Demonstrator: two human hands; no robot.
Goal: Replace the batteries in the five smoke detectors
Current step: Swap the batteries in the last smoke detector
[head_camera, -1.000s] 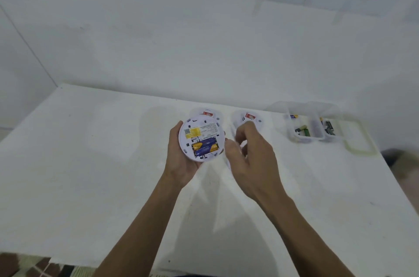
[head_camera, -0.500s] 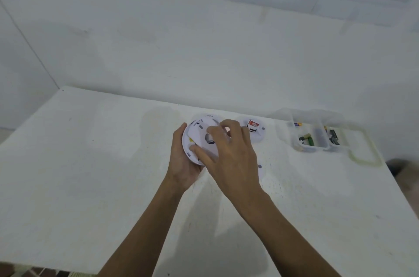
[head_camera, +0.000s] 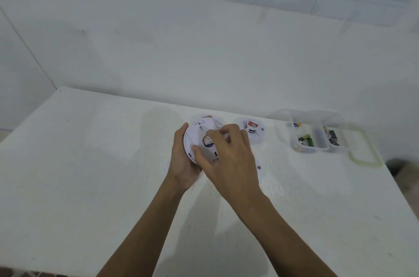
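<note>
My left hand [head_camera: 184, 163] cups a round white smoke detector [head_camera: 196, 138] from the left, its back facing me. A white back plate lies over it, and the blue and yellow battery label shows through the plate's centre hole [head_camera: 208, 141]. My right hand [head_camera: 229, 158] lies spread over the plate, fingers pressed on its face and rim. A second white detector [head_camera: 251, 129] with a red label sits on the table behind my right hand. Another white disc [head_camera: 259, 169] peeks out from under my right hand.
A clear plastic box [head_camera: 310, 138] with green and dark batteries stands at the back right, its lid [head_camera: 365, 154] beside it. The white table [head_camera: 90, 174] runs up to a white wall, with its right edge near the box.
The detector's open back with the battery was visible; my right hand has since brought the white plate over it and now presses on it. The view has drifted slightly.
</note>
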